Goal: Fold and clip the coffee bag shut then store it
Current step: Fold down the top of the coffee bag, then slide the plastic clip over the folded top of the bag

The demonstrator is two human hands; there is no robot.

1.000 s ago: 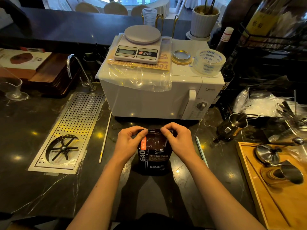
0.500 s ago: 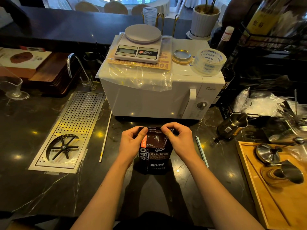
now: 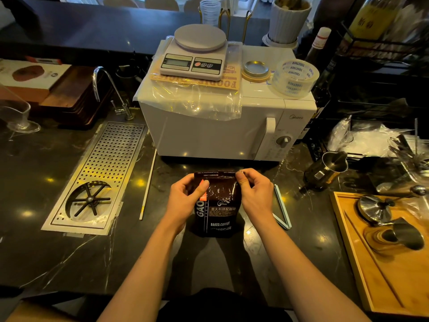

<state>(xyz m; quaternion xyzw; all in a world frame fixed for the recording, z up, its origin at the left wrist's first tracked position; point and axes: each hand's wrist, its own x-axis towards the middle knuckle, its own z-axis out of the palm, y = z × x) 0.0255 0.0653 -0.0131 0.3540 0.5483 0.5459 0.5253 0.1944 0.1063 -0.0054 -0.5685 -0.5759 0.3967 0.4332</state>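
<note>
On the dark marble desk [image 3: 58, 252], just in front of the white microwave [image 3: 216, 133], the coffee bag [image 3: 217, 212] stands upright with its printed face toward the camera. Both hands hold its top. The left hand [image 3: 183, 201] has its grip closed on the bag's upper left corner, thumb on the front; its fingers go behind the bag and are hidden. The right hand [image 3: 255, 194] pinches the upper right corner between thumb and forefinger, its other fingers curled out of sight. The bag's top edge looks flattened into a strip, but whether it is folded over cannot be made out. The left hand covers part of the bag's side lettering. Right of the bag, near the right wrist, a pale blue clip [image 3: 282, 206] lies on the desk, its lower end tucked partly behind the forearm. A thin white stick [image 3: 147, 187] lies to the left, beside the perforated drain tray [image 3: 104, 173].
</note>
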